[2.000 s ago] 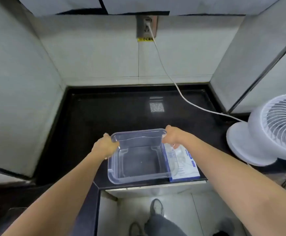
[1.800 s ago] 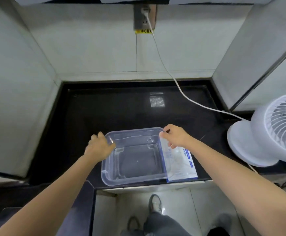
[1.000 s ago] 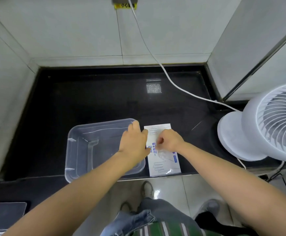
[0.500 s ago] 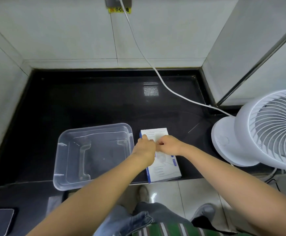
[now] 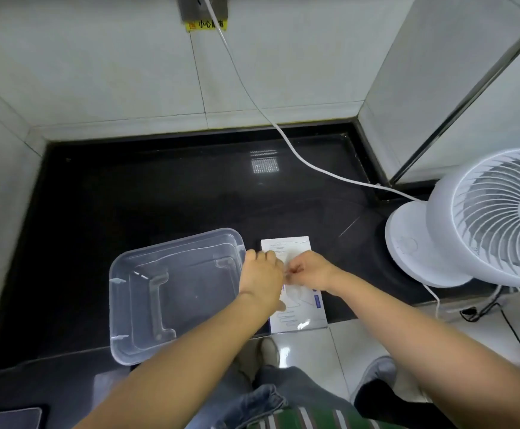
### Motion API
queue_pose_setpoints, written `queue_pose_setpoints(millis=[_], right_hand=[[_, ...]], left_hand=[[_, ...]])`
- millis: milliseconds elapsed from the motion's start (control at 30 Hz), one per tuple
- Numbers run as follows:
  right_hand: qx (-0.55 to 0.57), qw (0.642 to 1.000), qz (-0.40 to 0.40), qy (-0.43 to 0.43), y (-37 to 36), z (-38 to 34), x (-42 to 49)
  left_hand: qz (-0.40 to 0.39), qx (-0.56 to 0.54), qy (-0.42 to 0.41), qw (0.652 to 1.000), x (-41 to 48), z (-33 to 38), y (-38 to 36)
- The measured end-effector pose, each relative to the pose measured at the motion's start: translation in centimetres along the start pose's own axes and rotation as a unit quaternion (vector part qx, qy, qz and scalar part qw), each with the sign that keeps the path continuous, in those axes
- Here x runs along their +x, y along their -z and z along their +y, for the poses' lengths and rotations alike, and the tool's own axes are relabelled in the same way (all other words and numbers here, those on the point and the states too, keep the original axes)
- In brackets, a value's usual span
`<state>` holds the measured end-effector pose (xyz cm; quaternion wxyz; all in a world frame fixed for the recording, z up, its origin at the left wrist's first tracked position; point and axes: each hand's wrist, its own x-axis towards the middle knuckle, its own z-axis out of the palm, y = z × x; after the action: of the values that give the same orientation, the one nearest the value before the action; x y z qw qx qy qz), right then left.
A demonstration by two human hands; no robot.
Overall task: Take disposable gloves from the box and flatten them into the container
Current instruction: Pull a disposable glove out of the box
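The glove box [image 5: 285, 247] is lying on the worktop [image 5: 159, 196], just right of the container [image 5: 112, 305]. The left hand [image 5: 260, 280] is gripping its side. The right hand [image 5: 310, 270] is curling at its opening, but I cannot tell what it is holding. The gloves are probably thin and limp, so I am advising to pinch one edge.

Container [image 5: 114, 305], 9 o'clock of glove box: clear, colourless plastic; dark counter shows through.
Glove box [image 5: 296, 314]: white, small blue label, faint grey glove outlines on top.
Countertop [image 5: 159, 196]: glossy black, pale grid reflection toward 12 o'clock.
Wall tiles [image 5: 97, 72]: pale grey-white, thin grey joints.
Label [image 5: 206, 24], 12 o'clock: yellow, dark characters.
Cable [image 5: 314, 167]: white.
Fan [image 5: 485, 218], 3 o'clock: white, grey lettering at hub.
Floor tiles [image 5: 308, 342], 6 o'clock: shiny white.
Cord [image 5: 512, 323], 4 o'clock: black.
Striped fabric [image 5: 314, 419], 6 o'clock: green and white.
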<state>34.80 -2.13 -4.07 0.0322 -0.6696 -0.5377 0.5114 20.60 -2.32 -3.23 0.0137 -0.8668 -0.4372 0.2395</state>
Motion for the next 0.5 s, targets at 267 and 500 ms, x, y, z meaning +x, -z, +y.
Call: queue_pose_setpoints(millis=[267,500], right_hand=[[0.085,0.996,0.035,0.013,-0.7,1.3,-0.5],[-0.009,0.999,0.035,0.007,0.0,-0.1,-0.8]], left_hand=[[0.020,-0.035,0.036,0.999,-1.2,0.2,0.5],[0.025,-0.112,0.019,0.993,-3.4,0.5,0.2]])
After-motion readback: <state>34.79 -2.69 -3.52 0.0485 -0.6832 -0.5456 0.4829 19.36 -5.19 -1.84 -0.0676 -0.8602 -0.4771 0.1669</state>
